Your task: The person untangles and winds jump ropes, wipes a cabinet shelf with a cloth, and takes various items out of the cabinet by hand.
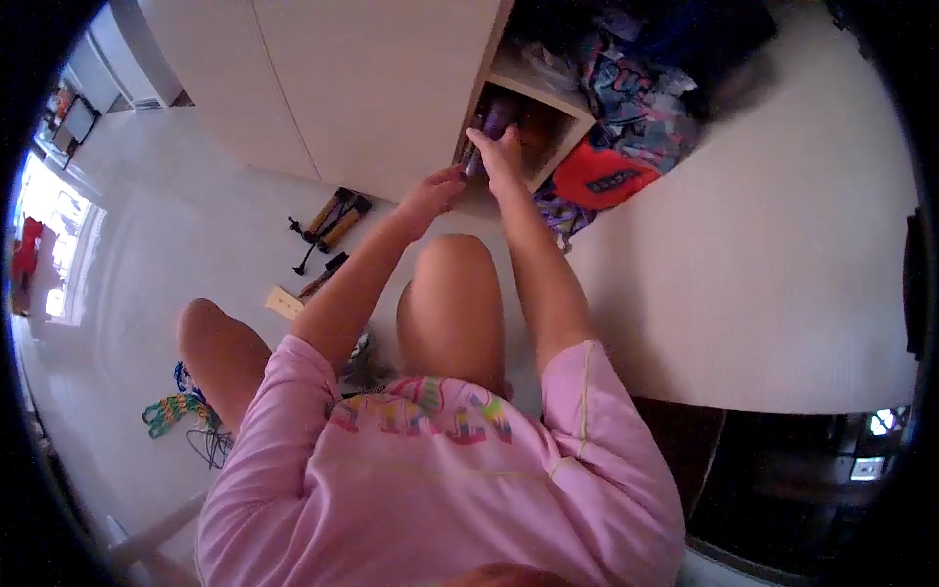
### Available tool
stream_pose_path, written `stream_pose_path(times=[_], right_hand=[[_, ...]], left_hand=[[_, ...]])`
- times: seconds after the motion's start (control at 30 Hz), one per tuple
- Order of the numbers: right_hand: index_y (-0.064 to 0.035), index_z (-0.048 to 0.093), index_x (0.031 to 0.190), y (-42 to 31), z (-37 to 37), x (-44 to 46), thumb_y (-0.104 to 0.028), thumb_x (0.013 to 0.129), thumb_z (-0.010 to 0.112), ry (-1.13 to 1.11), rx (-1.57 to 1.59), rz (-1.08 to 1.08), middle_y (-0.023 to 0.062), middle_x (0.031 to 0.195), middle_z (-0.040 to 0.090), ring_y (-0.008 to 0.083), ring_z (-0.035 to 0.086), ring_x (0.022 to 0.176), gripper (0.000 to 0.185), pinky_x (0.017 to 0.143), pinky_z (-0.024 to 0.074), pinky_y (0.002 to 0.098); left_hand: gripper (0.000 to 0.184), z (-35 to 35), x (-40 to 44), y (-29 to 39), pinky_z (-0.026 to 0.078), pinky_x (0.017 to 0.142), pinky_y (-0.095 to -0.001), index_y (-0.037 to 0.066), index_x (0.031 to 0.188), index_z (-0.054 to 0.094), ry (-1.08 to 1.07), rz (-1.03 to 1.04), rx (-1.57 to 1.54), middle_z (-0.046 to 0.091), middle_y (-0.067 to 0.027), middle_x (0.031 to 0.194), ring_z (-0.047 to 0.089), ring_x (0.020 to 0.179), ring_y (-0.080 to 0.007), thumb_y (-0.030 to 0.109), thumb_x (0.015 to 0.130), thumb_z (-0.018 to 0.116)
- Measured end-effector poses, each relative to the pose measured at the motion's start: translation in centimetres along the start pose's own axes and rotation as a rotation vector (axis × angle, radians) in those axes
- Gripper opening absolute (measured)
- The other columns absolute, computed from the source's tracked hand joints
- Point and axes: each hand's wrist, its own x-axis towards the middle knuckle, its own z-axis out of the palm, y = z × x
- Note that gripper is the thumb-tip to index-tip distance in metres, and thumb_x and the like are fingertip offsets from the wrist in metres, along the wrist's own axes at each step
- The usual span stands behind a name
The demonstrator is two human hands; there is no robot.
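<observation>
Both my hands reach into the low cubby (577, 132) at the open end of a pale cabinet. A purple, long object (496, 112) stands inside it, partly hidden, and I cannot make out its kind. My right hand (501, 159) is at its front, thumb to the left and fingers to the right, with the purple object between them. My left hand (431, 203) is lower and to the left, by the cubby's edge. Its fingers stretch toward the object's lower end; whether they touch it is unclear.
Patterned cloth (641, 98) and a red bag (606, 178) lie right of the cubby. On the floor to the left are a black-and-yellow tool (337, 217), a cream plate (285, 302) and coiled rope (174, 413). A dark glossy panel (792, 479) is at lower right.
</observation>
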Motion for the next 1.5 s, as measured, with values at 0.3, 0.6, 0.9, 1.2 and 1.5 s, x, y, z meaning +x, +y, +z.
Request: stream_pose_path(times=[0.3,0.6,0.9,1.2,1.5], right_hand=[[0.0001,0.055,0.090,3.9,-1.3,2.9,-0.013,0.058,0.075,-0.002,0.174,0.059,0.0037,0.085,0.058,0.0159,0.054,0.074,0.040,0.070,0.0423,0.0290],[0.0028,0.051,0.100,6.8,1.0,5.5,-0.005,0.057,0.072,0.030,0.157,0.160,0.0058,0.091,0.056,0.0173,0.054,0.081,0.048,0.072,0.0428,0.0288],[0.0026,0.046,0.109,5.7,-3.4,-2.9,0.003,0.056,0.067,-0.049,0.551,-0.012,0.0101,0.103,0.054,0.0206,0.052,0.094,0.057,0.087,0.0372,0.0313],[0.0016,0.033,0.123,7.8,-8.1,-5.4,-0.003,0.058,0.058,-0.356,0.799,-0.071,0.0229,0.127,0.035,0.0335,0.025,0.124,0.069,0.104,0.0126,0.0424],[-0.0117,0.046,0.090,6.1,-10.2,-9.9,-0.021,0.072,0.059,-0.677,0.908,-0.065,0.0190,0.134,0.025,0.0371,0.022,0.124,0.025,0.099,0.0230,0.0500]], left_hand=[[0.055,-0.4,1.9,-0.9,0.033,0.087,-0.0314,0.010,0.128,0.035,0.070,0.004,-0.020,0.042,-0.0055,0.123,0.042,0.107,-0.0169,0.020,0.077,0.055],[0.060,0.0,7.5,-3.2,0.033,0.090,-0.0286,0.008,0.128,0.032,0.127,0.239,0.211,0.042,-0.0074,0.124,0.042,0.109,-0.0176,0.015,0.075,0.058],[0.042,-0.5,5.4,-4.5,0.037,0.078,-0.0288,0.012,0.114,0.045,0.146,-0.156,-0.341,0.054,-0.0061,0.101,0.047,0.093,-0.0188,0.038,0.082,0.049],[0.042,0.2,5.6,-5.2,0.046,0.069,-0.0352,0.015,0.111,0.047,-0.104,-0.273,-0.359,0.057,-0.0037,0.098,0.056,0.082,-0.0172,0.043,0.081,0.052],[0.045,1.3,0.5,-4.5,0.046,0.069,-0.0299,0.009,0.113,0.039,-0.196,-0.034,-0.730,0.055,-0.0047,0.090,0.053,0.077,-0.0145,0.015,0.075,0.063]])
